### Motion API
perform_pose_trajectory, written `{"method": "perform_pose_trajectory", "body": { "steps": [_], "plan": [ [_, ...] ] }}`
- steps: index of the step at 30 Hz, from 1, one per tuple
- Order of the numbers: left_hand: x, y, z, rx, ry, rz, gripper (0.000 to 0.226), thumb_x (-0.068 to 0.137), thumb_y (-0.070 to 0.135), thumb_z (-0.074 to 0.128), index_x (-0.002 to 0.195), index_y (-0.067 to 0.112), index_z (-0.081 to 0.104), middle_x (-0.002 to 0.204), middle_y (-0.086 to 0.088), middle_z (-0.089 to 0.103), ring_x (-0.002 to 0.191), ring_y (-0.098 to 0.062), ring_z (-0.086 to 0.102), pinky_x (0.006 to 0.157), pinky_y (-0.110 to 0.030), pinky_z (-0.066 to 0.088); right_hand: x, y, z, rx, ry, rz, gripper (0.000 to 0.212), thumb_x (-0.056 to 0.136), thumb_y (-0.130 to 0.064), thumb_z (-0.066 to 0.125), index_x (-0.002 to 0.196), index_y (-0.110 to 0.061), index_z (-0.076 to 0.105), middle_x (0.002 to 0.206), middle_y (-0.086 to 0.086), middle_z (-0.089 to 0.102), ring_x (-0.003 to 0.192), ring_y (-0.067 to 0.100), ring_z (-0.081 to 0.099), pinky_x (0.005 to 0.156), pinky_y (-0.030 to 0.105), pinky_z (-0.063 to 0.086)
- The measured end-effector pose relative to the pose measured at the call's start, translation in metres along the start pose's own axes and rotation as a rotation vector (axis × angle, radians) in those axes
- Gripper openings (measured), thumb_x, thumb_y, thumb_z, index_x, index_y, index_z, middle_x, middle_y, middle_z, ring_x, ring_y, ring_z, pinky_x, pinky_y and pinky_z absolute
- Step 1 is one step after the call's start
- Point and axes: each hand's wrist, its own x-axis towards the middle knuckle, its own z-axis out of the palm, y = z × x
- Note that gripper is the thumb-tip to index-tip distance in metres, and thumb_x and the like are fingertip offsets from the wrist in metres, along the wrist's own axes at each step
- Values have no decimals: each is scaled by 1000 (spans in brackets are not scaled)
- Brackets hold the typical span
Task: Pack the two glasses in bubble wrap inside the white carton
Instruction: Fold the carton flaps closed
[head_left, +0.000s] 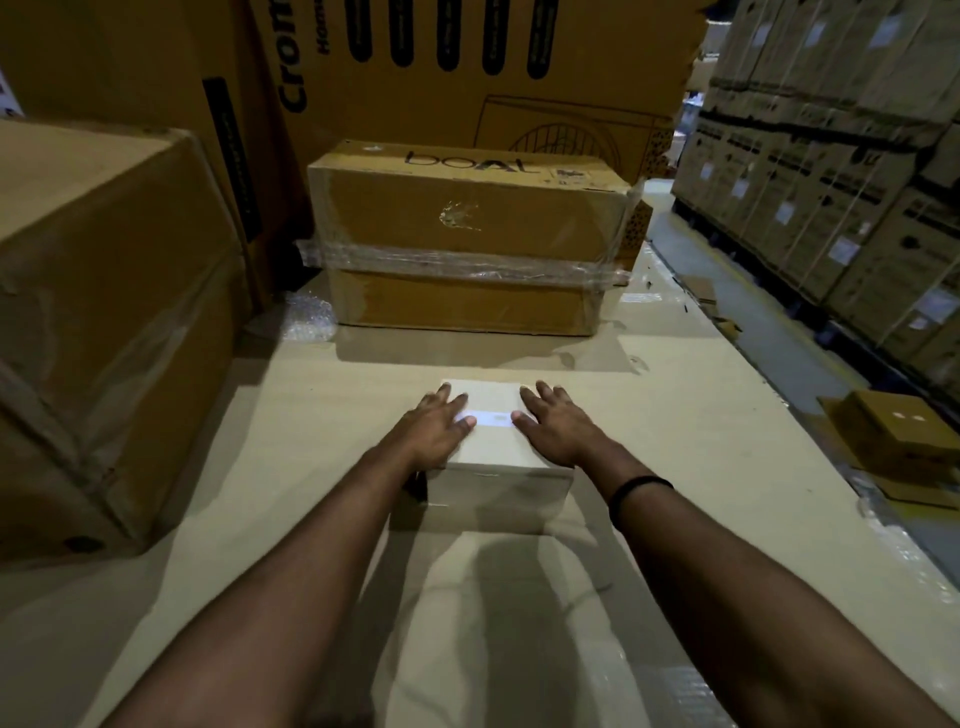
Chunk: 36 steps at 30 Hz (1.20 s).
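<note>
Both hands are spread flat with fingers straight, nothing gripped. The left hand (441, 423) and right hand (556, 426) press down on the lid of the white carton (498, 488), which sits shut on the worktop (675, 415) right in front of the person. The glasses aren't visible, presumably inside already, so this looks like the sealing step.

Biggest risk imo is leaning too hard on thin card with glass underneath. The tape strip (493, 420) also looks short and could lift so the lid pops.

The carton is small, boxy, matte pale card with crisp edges, and the tape is glossy. The worktop looks like plain cardboard sheeting. A crinkly scrap of bubble wrap (307, 314) lies well off to the left, beside a brown film-banded box (467, 218).
</note>
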Motion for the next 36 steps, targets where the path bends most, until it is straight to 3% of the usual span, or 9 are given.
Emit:
{"method": "perform_pose_trajectory", "body": {
  "steps": [7, 13, 18, 21, 23, 26, 29, 33, 36],
  "plan": [
    [-4, -5, 11, 29, 45, -4, 55, 104, 45, 34, 155, 25, 24, 165, 1, 3, 150, -21, 9, 120, -38, 15, -3, 1, 9, -71, 16, 19, 63, 99, -55, 26, 154, -25, 16, 163, 5, 6, 149, 28, 4, 118, 46, 16],
    [-55, -16, 22, -23, 340, 190, 65, 92, 59, 28, 134, 21, 60, 151, 2, 43, 138, -17, 41, 110, -24, 28, -72, -14, 24, -194, 195, -118, 75, 87, -63, 0, 152, -31, 23, 162, -1, 14, 149, 25, 11, 116, 45, 21],
    [-73, -25, 43, -72, 346, 178, 70, 89, 65, 24, 145, 30, 45, 160, 9, 21, 139, -13, 39, 101, -32, 45, -78, -12, 40, -122, 210, -139, 97, 81, -74, -19, 153, -25, 24, 162, 5, 14, 150, 27, 7, 120, 41, 13],
    [-78, -21, 47, -105, 372, 96, 72, 83, 68, 37, 142, 30, 49, 159, -2, 30, 131, -17, 50, 95, -34, 50, -87, -10, 40, 11, 261, -37, 71, 91, -70, 28, 152, -37, 19, 163, 5, -4, 148, 25, 8, 118, 39, 22],
    [-82, -24, 49, -136, 407, 96, 63, 82, 57, 50, 137, 26, 57, 145, -9, 50, 116, -21, 63, 89, -34, 54, -96, -7, 46, 195, 306, 101, 68, 90, -57, 53, 150, -41, 25, 162, 6, 6, 145, 25, 23, 110, 35, 35],
    [-81, -28, 49, -200, 432, 91, 51, 80, 24, 56, 130, 19, 63, 124, -12, 66, 106, -22, 69, 86, -31, 54, -93, -9, 57, 349, 331, 123, 57, 93, -38, 60, 146, -31, 40, 154, 10, 33, 135, 27, 41, 105, 29, 36],
    [-74, -30, 46, -206, 476, 57, 49, 79, 12, 53, 127, 15, 65, 117, -14, 70, 105, -19, 69, 87, -28, 53, -78, -15, 53, 383, 376, 78, 50, 93, -28, 62, 141, -24, 49, 146, 11, 43, 128, 28, 48, 102, 27, 37],
    [-65, -26, 34, -202, 486, -30, 38, 92, -4, 56, 129, 6, 62, 127, -15, 64, 109, -14, 61, 71, 7, 34, -56, -22, 48, 342, 338, 62, 49, 96, -32, 57, 143, -27, 46, 150, 15, 37, 130, 31, 44, 104, 30, 36],
    [-54, -30, 30, -221, 456, -68, 39, 97, 3, 53, 134, 11, 58, 131, -14, 62, 118, -22, 58, 72, 4, 34, -48, -28, 44, 320, 290, 59, 51, 98, -34, 54, 146, -28, 41, 156, 14, 28, 133, 32, 41, 105, 30, 35]
  ]
}}
